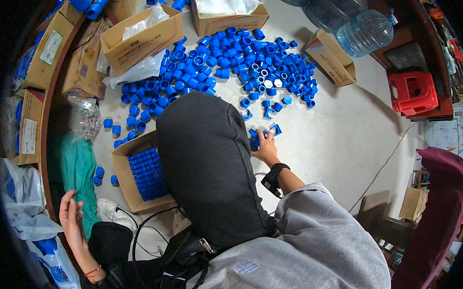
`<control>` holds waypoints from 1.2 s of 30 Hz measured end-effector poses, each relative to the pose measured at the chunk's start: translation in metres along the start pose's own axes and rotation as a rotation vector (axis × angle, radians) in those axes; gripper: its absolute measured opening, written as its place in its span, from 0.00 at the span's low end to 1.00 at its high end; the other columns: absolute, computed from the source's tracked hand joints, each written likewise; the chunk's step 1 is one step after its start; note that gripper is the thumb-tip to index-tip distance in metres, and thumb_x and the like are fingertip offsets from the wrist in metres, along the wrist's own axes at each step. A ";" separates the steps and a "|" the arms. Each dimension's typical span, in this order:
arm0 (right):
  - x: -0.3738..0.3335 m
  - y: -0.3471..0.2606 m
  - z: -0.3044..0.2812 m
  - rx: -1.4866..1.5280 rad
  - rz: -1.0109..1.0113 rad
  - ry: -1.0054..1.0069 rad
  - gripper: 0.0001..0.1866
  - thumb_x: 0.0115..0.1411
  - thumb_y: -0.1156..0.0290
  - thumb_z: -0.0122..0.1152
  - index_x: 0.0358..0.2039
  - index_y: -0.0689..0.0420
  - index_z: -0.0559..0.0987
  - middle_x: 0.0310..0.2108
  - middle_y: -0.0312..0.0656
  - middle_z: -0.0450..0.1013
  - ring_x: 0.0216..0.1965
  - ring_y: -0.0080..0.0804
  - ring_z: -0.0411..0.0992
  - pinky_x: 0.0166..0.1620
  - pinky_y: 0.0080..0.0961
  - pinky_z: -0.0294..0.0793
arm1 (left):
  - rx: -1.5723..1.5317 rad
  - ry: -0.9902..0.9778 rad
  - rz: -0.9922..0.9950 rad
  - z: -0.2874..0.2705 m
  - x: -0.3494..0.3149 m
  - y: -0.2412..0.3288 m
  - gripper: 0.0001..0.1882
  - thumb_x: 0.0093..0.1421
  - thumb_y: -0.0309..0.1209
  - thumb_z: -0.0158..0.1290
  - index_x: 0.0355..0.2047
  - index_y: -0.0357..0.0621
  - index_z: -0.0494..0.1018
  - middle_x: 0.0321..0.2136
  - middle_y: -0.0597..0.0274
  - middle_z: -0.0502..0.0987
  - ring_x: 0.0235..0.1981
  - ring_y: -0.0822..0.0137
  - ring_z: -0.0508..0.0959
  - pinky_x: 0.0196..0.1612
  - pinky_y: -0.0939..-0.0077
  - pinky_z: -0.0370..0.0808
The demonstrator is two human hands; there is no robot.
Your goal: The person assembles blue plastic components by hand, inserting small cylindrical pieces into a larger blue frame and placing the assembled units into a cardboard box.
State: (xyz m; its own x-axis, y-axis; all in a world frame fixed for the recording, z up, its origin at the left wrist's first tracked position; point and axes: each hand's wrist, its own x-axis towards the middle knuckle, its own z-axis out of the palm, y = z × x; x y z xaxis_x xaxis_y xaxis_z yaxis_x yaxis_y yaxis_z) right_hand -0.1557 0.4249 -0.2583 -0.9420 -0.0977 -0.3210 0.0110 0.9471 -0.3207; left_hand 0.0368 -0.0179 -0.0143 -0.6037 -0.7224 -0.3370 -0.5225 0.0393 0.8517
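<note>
Right hand [266, 148], seen from the head camera, closes its fingers on a blue fitting [254, 137] at the pile's [233, 67] near edge, while the left hand [72, 216] hangs open and empty; a loose pinch might drop it.

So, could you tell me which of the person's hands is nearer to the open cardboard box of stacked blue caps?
Left, by a little. The left hand hangs open, lower left of the box, beside the green cloth. The right hand is on loose blue caps, beyond the dark knee.
</note>
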 end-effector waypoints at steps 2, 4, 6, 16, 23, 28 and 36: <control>0.000 -0.001 0.008 -0.064 0.020 0.025 0.42 0.24 0.61 0.64 0.44 0.44 0.56 0.42 0.49 0.53 0.41 0.47 0.57 0.36 0.34 0.66 | 0.013 -0.019 0.002 0.000 0.000 0.003 0.13 0.51 0.35 0.44 0.38 0.49 0.65 0.36 0.77 0.65 0.27 0.86 0.66 0.26 0.96 0.58; 0.001 -0.002 0.009 -0.042 0.023 0.012 0.41 0.24 0.63 0.64 0.44 0.44 0.56 0.42 0.49 0.53 0.40 0.47 0.57 0.35 0.34 0.66 | -0.006 -0.006 0.009 0.005 -0.002 0.006 0.14 0.50 0.33 0.44 0.38 0.45 0.64 0.36 0.73 0.65 0.26 0.84 0.66 0.26 0.95 0.57; 0.002 -0.003 0.010 -0.021 0.026 -0.001 0.40 0.25 0.64 0.64 0.43 0.45 0.56 0.41 0.49 0.53 0.40 0.47 0.57 0.35 0.34 0.66 | -0.009 -0.001 0.006 0.006 -0.002 0.007 0.14 0.50 0.33 0.44 0.38 0.45 0.64 0.36 0.73 0.65 0.26 0.84 0.66 0.25 0.95 0.57; 0.005 0.006 0.021 0.047 0.034 0.082 0.28 0.28 0.73 0.61 0.35 0.49 0.64 0.35 0.47 0.58 0.35 0.45 0.60 0.36 0.32 0.65 | -0.015 -0.014 0.015 0.009 0.001 0.010 0.13 0.51 0.33 0.44 0.37 0.45 0.64 0.35 0.73 0.65 0.26 0.84 0.66 0.25 0.95 0.57; -0.008 0.012 0.014 0.175 -0.002 0.140 0.24 0.29 0.75 0.60 0.32 0.52 0.67 0.28 0.47 0.62 0.29 0.43 0.64 0.34 0.31 0.64 | -0.035 -0.033 0.036 0.011 0.002 0.021 0.13 0.51 0.32 0.44 0.38 0.44 0.64 0.35 0.73 0.65 0.27 0.84 0.65 0.27 0.95 0.57; -0.014 0.020 0.008 0.216 0.029 0.150 0.22 0.30 0.74 0.61 0.32 0.52 0.67 0.26 0.46 0.65 0.30 0.42 0.65 0.33 0.30 0.64 | -0.045 -0.099 0.101 0.010 0.010 0.032 0.13 0.51 0.32 0.43 0.38 0.44 0.63 0.36 0.72 0.65 0.28 0.84 0.65 0.28 0.94 0.58; -0.020 0.039 -0.002 0.510 0.177 0.289 0.22 0.30 0.75 0.57 0.32 0.53 0.68 0.21 0.45 0.67 0.23 0.36 0.67 0.28 0.26 0.65 | -0.038 -0.187 0.172 0.032 0.025 0.060 0.15 0.51 0.33 0.44 0.39 0.44 0.63 0.38 0.72 0.64 0.28 0.83 0.65 0.28 0.95 0.59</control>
State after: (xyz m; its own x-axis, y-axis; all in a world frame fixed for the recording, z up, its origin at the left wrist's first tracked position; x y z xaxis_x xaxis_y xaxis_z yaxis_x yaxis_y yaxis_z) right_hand -0.1376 0.4649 -0.2625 -0.9634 0.2018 -0.1766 0.2673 0.6687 -0.6938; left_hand -0.0288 -0.0110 0.0154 -0.7842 -0.5672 -0.2516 -0.3821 0.1219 0.9160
